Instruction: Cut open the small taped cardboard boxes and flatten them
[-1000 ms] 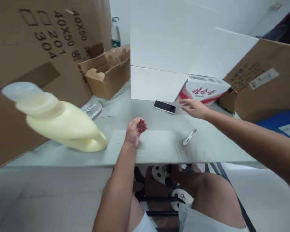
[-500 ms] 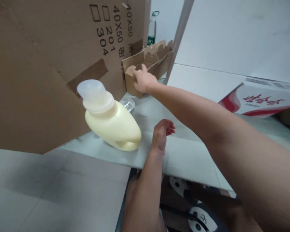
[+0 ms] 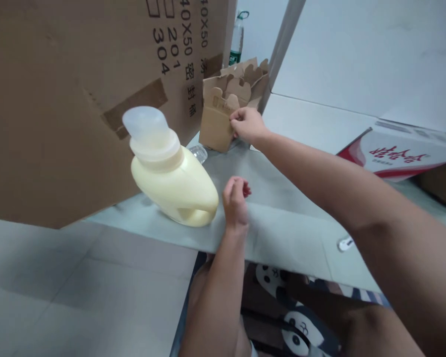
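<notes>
My right hand [image 3: 248,124] reaches forward, fingers pinched at the right front corner of a small open-topped cardboard box [image 3: 217,126]. The box has scalloped flaps and stands against a much larger carton. Nearer to me, my left hand [image 3: 235,201] is over the table, its fingers loosely curled and a little apart, holding nothing. Just left of it a pale yellow plastic bottle [image 3: 174,183] with a translucent cap stands on the table, apart from the hand. Behind this bottle lies a small clear plastic item [image 3: 198,153], partly hidden.
The large printed carton [image 3: 78,124] fills the left side. A water bottle [image 3: 237,42] with a green label stands behind the small box. At right are a white and red box [image 3: 397,151] and a small white object [image 3: 345,243] on the table [image 3: 282,228].
My right hand has shifted from over the small box's near end to its right front corner and closed there. The box has turned, showing its front face. My left hand moved slightly left.
</notes>
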The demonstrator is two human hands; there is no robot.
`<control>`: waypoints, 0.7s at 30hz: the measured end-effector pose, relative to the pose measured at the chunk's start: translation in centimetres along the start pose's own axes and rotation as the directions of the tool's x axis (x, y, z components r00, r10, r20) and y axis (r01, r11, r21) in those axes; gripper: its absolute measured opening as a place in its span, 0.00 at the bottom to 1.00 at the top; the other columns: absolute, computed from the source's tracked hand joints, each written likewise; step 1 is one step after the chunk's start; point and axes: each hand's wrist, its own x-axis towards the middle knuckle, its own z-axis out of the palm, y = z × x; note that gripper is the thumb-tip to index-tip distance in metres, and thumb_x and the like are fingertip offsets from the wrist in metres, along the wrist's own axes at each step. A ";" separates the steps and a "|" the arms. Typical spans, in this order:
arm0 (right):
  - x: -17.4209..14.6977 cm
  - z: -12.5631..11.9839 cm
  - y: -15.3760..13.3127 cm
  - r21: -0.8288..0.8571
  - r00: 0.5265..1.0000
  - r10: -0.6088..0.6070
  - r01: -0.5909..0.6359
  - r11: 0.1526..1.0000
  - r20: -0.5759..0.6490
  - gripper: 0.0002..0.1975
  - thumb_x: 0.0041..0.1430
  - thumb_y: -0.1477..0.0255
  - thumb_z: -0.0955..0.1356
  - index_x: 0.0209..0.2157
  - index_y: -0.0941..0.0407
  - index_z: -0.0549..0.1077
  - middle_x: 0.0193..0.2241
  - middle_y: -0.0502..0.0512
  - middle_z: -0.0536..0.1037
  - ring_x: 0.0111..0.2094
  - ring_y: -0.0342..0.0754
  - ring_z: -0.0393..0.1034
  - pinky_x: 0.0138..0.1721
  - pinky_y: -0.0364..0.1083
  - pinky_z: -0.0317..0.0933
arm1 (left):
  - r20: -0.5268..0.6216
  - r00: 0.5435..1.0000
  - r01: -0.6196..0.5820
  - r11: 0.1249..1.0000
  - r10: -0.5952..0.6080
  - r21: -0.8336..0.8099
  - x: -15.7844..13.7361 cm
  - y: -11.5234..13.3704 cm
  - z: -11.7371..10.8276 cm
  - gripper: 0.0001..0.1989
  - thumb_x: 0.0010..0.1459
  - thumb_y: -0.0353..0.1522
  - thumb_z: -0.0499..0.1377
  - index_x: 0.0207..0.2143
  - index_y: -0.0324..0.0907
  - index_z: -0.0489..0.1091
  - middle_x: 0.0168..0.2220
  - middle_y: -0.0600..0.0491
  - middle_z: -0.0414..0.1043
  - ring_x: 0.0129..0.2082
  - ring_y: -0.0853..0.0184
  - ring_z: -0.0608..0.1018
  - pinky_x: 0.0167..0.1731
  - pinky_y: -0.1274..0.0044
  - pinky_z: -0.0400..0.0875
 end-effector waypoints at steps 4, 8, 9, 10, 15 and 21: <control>-7.5 -5.1 2.2 0.011 0.986 -0.071 0.074 0.997 -0.148 0.06 0.55 0.75 0.64 0.35 0.55 0.71 0.35 0.54 0.77 0.31 0.47 0.73 0.44 0.51 0.68 | -0.111 0.968 -0.209 0.969 0.225 0.133 -0.7 0.2 -0.3 0.11 0.55 0.40 0.55 0.25 0.44 0.63 0.24 0.56 0.60 0.27 0.69 0.66 0.31 0.77 0.62; -17.3 -10.7 5.5 0.078 0.964 -0.038 0.061 0.995 -0.264 0.04 0.59 0.66 0.65 0.34 0.51 0.68 0.30 0.51 0.74 0.23 0.44 0.67 0.28 0.47 0.66 | -0.140 0.916 -0.331 0.905 0.376 0.266 -1.1 -0.2 -0.3 0.08 0.58 0.36 0.53 0.26 0.45 0.61 0.26 0.56 0.58 0.30 0.67 0.66 0.34 0.77 0.63; -19.8 -11.9 6.4 0.117 0.947 -0.020 0.060 0.991 -0.321 0.05 0.58 0.65 0.66 0.35 0.50 0.67 0.31 0.51 0.75 0.23 0.44 0.67 0.24 0.45 0.65 | -0.160 0.897 -0.357 0.890 0.412 0.284 -1.1 -0.4 -0.2 0.06 0.58 0.36 0.53 0.28 0.45 0.62 0.28 0.56 0.60 0.32 0.67 0.67 0.36 0.76 0.63; -22.3 -12.8 7.3 0.154 0.931 -0.010 0.071 0.985 -0.365 0.07 0.58 0.64 0.68 0.37 0.49 0.66 0.34 0.52 0.75 0.23 0.44 0.68 0.23 0.45 0.64 | -0.171 0.881 -0.382 0.876 0.441 0.293 -1.0 -0.6 -0.1 0.04 0.57 0.35 0.54 0.31 0.45 0.63 0.32 0.55 0.62 0.36 0.66 0.68 0.39 0.76 0.64; -31.1 -14.0 10.8 0.124 0.937 -0.026 0.074 0.990 -0.349 0.06 0.61 0.67 0.68 0.41 0.47 0.72 0.41 0.55 0.76 0.22 0.42 0.68 0.23 0.47 0.66 | 0.120 0.911 -0.409 0.901 0.394 0.143 -0.4 -1.9 1.2 0.14 0.57 0.40 0.56 0.45 0.46 0.65 0.45 0.50 0.70 0.47 0.63 0.73 0.50 0.72 0.66; -32.8 -11.3 13.3 0.021 0.866 -0.006 0.019 1.000 -0.500 0.15 0.59 0.63 0.71 0.49 0.44 0.74 0.50 0.59 0.66 0.48 0.56 0.70 0.47 0.60 0.70 | 0.279 0.898 -0.413 0.873 0.341 0.260 -0.9 -3.1 2.4 0.15 0.56 0.45 0.61 0.38 0.45 0.67 0.34 0.53 0.67 0.36 0.66 0.72 0.41 0.75 0.69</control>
